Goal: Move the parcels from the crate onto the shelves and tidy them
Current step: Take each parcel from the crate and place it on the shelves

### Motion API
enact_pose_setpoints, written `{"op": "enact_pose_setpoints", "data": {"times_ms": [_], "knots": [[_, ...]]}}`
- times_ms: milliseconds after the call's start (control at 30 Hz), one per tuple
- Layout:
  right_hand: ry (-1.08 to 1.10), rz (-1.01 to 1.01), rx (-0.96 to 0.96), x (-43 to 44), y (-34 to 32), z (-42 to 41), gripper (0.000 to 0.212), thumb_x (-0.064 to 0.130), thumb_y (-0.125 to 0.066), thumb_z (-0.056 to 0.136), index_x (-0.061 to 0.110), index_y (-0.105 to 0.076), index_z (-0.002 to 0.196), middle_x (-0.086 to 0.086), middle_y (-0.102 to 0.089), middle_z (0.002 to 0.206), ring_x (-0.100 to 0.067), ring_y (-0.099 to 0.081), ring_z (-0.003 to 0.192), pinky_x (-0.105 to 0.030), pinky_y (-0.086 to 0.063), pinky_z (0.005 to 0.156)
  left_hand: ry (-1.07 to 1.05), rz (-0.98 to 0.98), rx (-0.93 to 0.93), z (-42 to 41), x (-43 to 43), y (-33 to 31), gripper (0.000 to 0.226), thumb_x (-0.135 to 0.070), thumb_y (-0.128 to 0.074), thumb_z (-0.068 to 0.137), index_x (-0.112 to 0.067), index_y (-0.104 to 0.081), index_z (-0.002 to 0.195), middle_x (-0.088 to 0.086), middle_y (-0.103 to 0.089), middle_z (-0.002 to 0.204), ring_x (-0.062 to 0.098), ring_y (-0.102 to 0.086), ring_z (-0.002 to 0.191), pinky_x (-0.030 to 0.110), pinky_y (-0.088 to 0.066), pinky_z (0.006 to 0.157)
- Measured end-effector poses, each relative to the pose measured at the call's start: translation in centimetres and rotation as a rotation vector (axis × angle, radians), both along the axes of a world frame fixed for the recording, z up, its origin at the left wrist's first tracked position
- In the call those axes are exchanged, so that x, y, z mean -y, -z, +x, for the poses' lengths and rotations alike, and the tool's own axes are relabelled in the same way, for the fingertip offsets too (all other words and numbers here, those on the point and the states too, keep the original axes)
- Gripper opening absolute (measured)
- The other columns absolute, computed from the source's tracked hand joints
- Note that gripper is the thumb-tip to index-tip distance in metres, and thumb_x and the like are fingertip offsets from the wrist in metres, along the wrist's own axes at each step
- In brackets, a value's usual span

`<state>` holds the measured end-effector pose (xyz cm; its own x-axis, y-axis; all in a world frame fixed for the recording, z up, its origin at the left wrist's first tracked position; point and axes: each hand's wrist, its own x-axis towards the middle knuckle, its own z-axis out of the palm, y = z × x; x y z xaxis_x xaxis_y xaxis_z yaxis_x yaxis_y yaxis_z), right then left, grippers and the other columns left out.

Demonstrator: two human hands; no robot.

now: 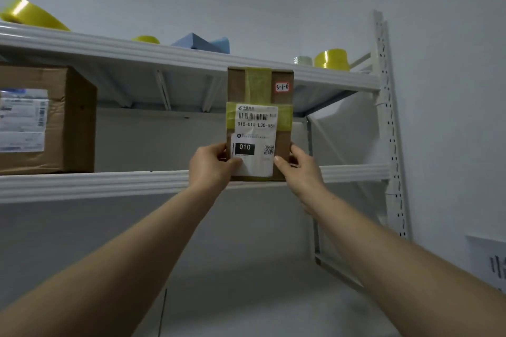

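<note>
Parcel [260,123] is stood upright at the shelf [109,183] edge, label outward for reading, its lower corners pinched by the fingers of the left hand [210,165] and right hand [301,169].

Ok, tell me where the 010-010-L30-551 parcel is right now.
Head view, centre: the parcel is upright at the front edge of the lower shelf, gripped at its bottom corners by the left hand and right hand, right of the large cardboard box.

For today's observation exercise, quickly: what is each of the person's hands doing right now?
Left hand: grips the lower left edge of the brown cardboard parcel with yellow-green tape.
Right hand: grips the same parcel's lower right edge.
</note>
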<state>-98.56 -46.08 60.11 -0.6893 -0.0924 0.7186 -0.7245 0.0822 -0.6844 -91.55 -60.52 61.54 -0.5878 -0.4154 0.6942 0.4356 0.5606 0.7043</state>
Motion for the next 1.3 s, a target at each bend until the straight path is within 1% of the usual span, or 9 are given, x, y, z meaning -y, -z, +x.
{"op": "enact_pose_setpoints", "data": {"times_ms": [267,433,567,667,833,900,1000,1133,1300], "knots": [[-0.005,0.003,0.03,0.4,-2.0,-7.6,0.027,0.014,-0.052,0.096,0.017,-0.056,0.123,-0.004,-0.066,0.114,-0.021,-0.063,0.103,-0.039,-0.05,0.095,-0.008,-0.06,0.041,-7.6,0.6,-2.0,0.035,-0.008,-0.069,0.083,-0.022,-0.068,0.114,0.002,-0.072,0.095,0.017,-0.067,0.088,0.037,-0.055,0.083],[-0.02,0.05,0.014,0.8,-3.1,-11.2,0.028,0.015,-0.05,0.097,0.015,-0.055,0.124,-0.001,-0.063,0.114,-0.018,-0.059,0.102,-0.03,-0.048,0.087,-0.088,-0.114,0.041,-10.7,0.8,-2.8,0.034,-0.01,-0.072,0.079,-0.025,-0.07,0.11,0.003,-0.072,0.095,0.022,-0.067,0.09,0.042,-0.055,0.085],[-0.051,0.129,0.023,1.8,-3.9,-13.4,0.028,0.014,-0.051,0.096,0.011,-0.055,0.124,-0.01,-0.063,0.119,-0.026,-0.06,0.109,-0.042,-0.048,0.096,-0.195,-0.162,0.082,-11.8,1.3,-3.1,0.03,-0.013,-0.071,0.079,-0.028,-0.069,0.106,0.002,-0.072,0.094,0.022,-0.067,0.09,0.042,-0.055,0.084],[-0.083,0.158,0.029,2.5,-3.8,-14.7,0.028,0.015,-0.052,0.096,0.01,-0.055,0.123,-0.01,-0.063,0.119,-0.027,-0.06,0.108,-0.043,-0.047,0.096,-0.256,-0.185,0.129,-12.3,1.7,-2.9,0.033,-0.017,-0.072,0.079,-0.032,-0.067,0.109,-0.001,-0.072,0.095,0.022,-0.066,0.09,0.042,-0.054,0.084],[-0.128,0.228,-0.019,3.0,-4.0,-15.9,0.03,0.012,-0.051,0.096,0.01,-0.054,0.125,-0.01,-0.062,0.122,-0.027,-0.059,0.111,-0.042,-0.045,0.099,-0.335,-0.205,0.178,-12.8,2.0,-2.8,0.044,-0.023,-0.074,0.079,-0.035,-0.061,0.12,-0.001,-0.07,0.095,0.022,-0.065,0.091,0.043,-0.055,0.083],[-0.134,0.28,-0.039,2.7,-4.1,-16.2,0.034,0.011,-0.053,0.095,0.011,-0.053,0.128,-0.008,-0.061,0.124,-0.023,-0.058,0.109,-0.035,-0.045,0.097,-0.346,-0.214,0.202,-12.9,2.2,-2.7,0.049,-0.024,-0.075,0.077,-0.034,-0.059,0.122,-0.001,-0.071,0.096,0.02,-0.066,0.092,0.041,-0.054,0.085],[-0.168,0.366,-0.047,2.3,-4.2,-16.6,0.045,0.008,-0.064,0.087,0.01,-0.052,0.13,-0.004,-0.062,0.116,-0.016,-0.057,0.098,-0.022,-0.043,0.083,-0.398,-0.258,0.248,-13.0,2.4,-2.6,0.036,-0.027,-0.077,0.074,-0.028,-0.067,0.109,-0.003,-0.072,0.095,0.017,-0.065,0.091,0.032,-0.052,0.081],[-0.127,0.41,-0.053,2.7,-4.5,-17.5,0.048,0.013,-0.072,0.082,0.009,-0.055,0.128,-0.008,-0.063,0.123,-0.024,-0.062,0.107,-0.035,-0.047,0.096,-0.438,-0.273,0.281,-13.2,2.8,-3.0,0.027,-0.028,-0.079,0.072,-0.015,-0.073,0.095,-0.002,-0.072,0.093,0.017,-0.065,0.088,0.032,-0.053,0.077],[-0.116,0.435,-0.032,3.2,-5.0,-18.0,0.043,0.01,-0.073,0.081,0.006,-0.059,0.121,-0.012,-0.064,0.121,-0.026,-0.061,0.109,-0.039,-0.046,0.099,-0.47,-0.287,0.346,-14.0,3.1,-3.5,0.031,-0.024,-0.08,0.071,-0.004,-0.071,0.093,0.006,-0.07,0.092,0.021,-0.065,0.087,0.037,-0.055,0.078]]}}
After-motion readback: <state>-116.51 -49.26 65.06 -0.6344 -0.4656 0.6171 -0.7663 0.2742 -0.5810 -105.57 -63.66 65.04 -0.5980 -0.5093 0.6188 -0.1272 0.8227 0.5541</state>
